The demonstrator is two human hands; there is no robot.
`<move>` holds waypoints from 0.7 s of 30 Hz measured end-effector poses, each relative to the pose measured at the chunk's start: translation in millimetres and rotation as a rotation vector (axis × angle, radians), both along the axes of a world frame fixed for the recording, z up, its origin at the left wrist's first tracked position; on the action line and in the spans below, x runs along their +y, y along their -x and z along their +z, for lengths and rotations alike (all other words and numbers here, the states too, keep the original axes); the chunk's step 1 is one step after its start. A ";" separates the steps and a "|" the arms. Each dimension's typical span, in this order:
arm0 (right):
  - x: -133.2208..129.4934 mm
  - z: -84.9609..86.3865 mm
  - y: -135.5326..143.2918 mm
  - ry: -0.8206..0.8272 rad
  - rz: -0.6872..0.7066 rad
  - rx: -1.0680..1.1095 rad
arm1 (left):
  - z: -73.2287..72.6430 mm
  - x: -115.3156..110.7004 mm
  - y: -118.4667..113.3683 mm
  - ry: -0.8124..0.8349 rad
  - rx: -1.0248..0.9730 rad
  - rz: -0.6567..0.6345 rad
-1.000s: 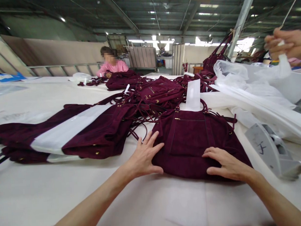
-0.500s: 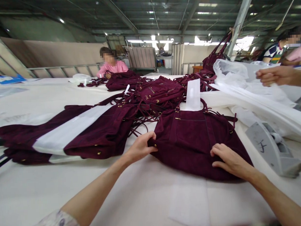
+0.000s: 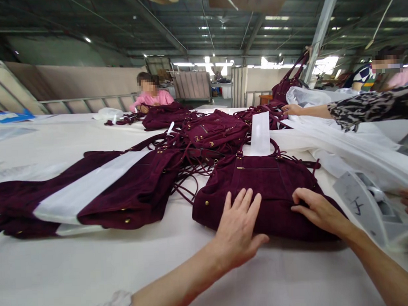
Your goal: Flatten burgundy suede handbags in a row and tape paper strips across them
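Note:
A dark burgundy suede handbag (image 3: 268, 182) lies on the white table in front of me, its small metal feet facing my side. My left hand (image 3: 238, 227) rests flat on the bag's near side, fingers spread and thumb apart. On the right part of the same bag, my right hand (image 3: 318, 211) touches the fabric with bent fingers, its thumb apart from them. A white paper strip (image 3: 260, 134) stands up by the bag's handles. To the left lies another burgundy bag (image 3: 134, 186) with a white paper band (image 3: 91, 188) across it.
More burgundy bags (image 3: 216, 130) with tangled straps are heaped behind. A co-worker's hand (image 3: 292, 109) in a patterned sleeve reaches in from the right, over white sheeting (image 3: 357, 134). A grey tape dispenser (image 3: 363, 210) stands at right. Another person (image 3: 153, 97) sits across the table.
My left hand has let go of the bag's left corner and moved right onto its near side. My right hand stays on the bag. The co-worker's arm has reached further in towards the heap.

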State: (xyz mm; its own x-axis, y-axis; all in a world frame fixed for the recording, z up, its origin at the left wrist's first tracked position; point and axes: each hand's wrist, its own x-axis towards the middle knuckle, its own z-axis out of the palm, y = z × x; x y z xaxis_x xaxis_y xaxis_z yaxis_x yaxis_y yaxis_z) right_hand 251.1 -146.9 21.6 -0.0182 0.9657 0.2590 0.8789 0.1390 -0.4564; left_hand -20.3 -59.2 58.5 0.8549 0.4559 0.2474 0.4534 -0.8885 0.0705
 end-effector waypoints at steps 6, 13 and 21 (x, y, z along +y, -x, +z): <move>13.5 -1.4 -9.0 0.030 0.014 -0.010 | -23.7 32.5 -42.3 -0.051 -0.045 -0.002; 41.0 -19.3 -17.7 0.194 0.070 0.055 | -59.9 67.9 -61.0 -0.112 0.034 -0.022; 27.3 -6.3 19.1 0.140 0.015 -0.304 | -70.9 80.5 -62.4 -0.052 -0.088 0.070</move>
